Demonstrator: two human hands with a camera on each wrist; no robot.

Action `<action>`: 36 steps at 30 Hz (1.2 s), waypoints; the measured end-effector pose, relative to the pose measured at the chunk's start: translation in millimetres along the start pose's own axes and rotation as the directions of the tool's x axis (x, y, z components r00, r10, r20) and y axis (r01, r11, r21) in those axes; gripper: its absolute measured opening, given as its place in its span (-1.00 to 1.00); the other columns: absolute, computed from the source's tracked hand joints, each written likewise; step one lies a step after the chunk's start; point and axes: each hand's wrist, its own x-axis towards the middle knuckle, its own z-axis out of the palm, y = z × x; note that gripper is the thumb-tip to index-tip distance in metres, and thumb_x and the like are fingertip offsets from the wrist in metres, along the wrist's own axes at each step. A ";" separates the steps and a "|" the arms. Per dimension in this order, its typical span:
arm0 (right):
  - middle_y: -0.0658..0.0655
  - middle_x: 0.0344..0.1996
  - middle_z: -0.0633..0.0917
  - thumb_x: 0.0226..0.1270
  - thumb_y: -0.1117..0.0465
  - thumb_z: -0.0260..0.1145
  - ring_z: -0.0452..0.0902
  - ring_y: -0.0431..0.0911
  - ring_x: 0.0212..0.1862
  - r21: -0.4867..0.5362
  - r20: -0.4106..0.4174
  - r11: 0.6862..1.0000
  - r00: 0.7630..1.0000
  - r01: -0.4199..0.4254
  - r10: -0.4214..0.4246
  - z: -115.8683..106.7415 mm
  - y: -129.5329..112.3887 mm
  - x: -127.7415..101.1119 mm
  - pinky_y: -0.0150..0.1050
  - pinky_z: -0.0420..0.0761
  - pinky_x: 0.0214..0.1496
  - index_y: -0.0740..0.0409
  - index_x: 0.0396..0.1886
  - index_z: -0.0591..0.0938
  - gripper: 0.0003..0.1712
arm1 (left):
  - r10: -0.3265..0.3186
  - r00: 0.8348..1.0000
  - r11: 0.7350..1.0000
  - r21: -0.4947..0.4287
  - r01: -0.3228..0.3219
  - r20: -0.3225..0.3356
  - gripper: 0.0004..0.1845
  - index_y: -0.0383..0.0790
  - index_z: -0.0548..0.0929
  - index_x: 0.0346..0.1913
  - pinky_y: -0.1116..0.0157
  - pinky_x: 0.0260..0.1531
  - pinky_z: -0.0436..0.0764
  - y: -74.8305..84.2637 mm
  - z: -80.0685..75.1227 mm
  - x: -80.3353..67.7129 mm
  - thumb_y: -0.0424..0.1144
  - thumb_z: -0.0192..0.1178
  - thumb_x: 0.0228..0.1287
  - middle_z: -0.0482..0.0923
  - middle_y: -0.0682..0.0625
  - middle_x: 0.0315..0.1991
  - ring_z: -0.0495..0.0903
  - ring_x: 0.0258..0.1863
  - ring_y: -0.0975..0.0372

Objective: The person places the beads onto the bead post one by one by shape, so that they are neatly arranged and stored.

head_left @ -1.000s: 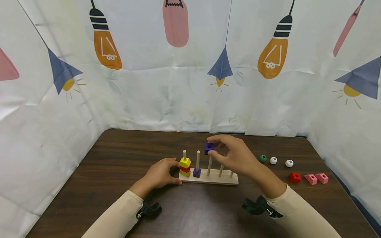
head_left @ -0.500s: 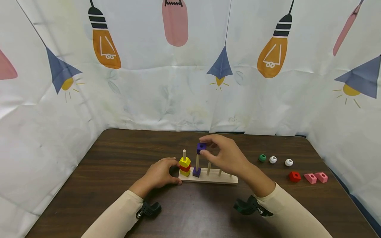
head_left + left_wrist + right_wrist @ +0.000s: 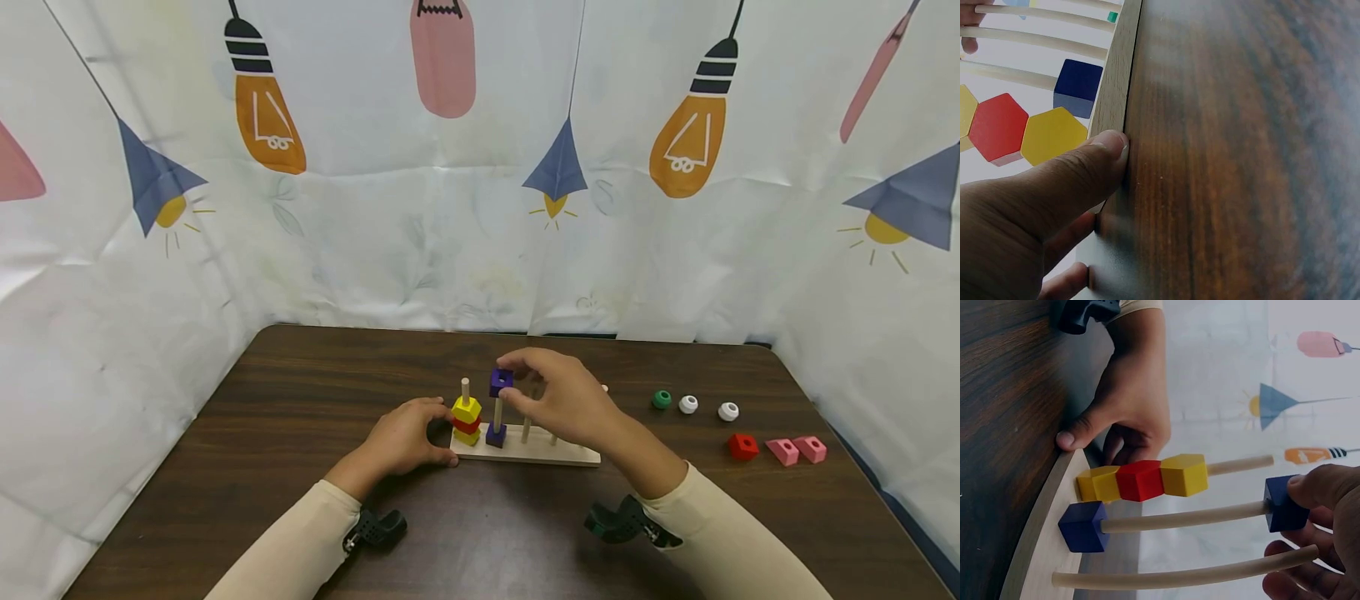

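My right hand (image 3: 558, 404) pinches a purple cube (image 3: 501, 382) with a square hole, thumb and fingers curled on it, the cube threaded on the top of the 2nd peg (image 3: 497, 412) from the left. In the right wrist view that cube (image 3: 1285, 504) sits near the peg's tip, with 1 more purple cube (image 3: 1082, 526) down at the base of the same peg.

My left hand (image 3: 405, 437) rests on the desk (image 3: 300, 392) at the left end of the wooden base (image 3: 555, 454), thumb (image 3: 1079, 175) pressed against its edge and the other fingers curled loosely beside it; they grip nothing that I can see.

The base is pale unfinished wood with round dowel pegs. The leftmost peg carries 3 glossy hexagonal blocks: yellow block (image 3: 1185, 474), red block (image 3: 1140, 480), yellow again at the bottom. The desk is dark wood grain.

On the right lie a green bead (image 3: 661, 399), 2 white beads (image 3: 688, 405), a red piece (image 3: 743, 447) and 2 pink pieces (image 3: 783, 452).

My right hand hides most of the right-hand pegs, so I cannot count them. I can read no writing; the backdrop cloth (image 3: 480, 167) shows printed lamps.
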 end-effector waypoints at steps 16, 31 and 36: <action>-0.08 -0.08 0.73 0.31 0.10 0.53 0.67 -0.15 -0.06 -0.175 -0.004 0.984 0.999 -0.046 0.046 6.2 -11.2 -0.4 -0.21 0.64 -0.19 0.01 0.15 0.69 -0.57 | -0.004 1.000 1.000 0.003 0.004 -0.002 -0.43 0.02 0.77 0.03 -0.18 0.23 0.48 -0.9 0.4 0.0 0.08 0.66 -0.09 0.51 -0.14 0.36 0.46 0.35 -0.07; 0.09 0.05 0.70 0.35 0.26 0.47 0.69 -0.10 -0.03 -0.144 -0.022 0.989 0.999 -0.045 0.043 19.9 -18.3 -2.7 -0.20 0.70 -0.02 0.19 0.21 0.62 -0.54 | 0.007 1.000 1.000 0.005 -0.007 -0.014 -0.43 0.02 0.77 0.03 -0.20 0.18 0.50 -0.4 -0.1 -2.1 0.07 0.66 -0.10 0.51 -0.14 0.35 0.47 0.34 -0.07; 0.12 0.02 0.72 0.29 0.30 0.50 0.72 -0.06 -0.07 -0.028 -0.084 0.996 0.993 -0.081 0.079 31.8 -8.1 -5.9 -0.14 0.71 -0.01 0.22 0.30 0.54 -0.40 | 0.007 1.000 1.000 0.005 -0.007 -0.015 -0.44 0.04 0.77 0.03 -0.19 0.18 0.50 -0.6 0.9 -0.9 0.08 0.66 -0.10 0.52 -0.14 0.35 0.47 0.34 -0.07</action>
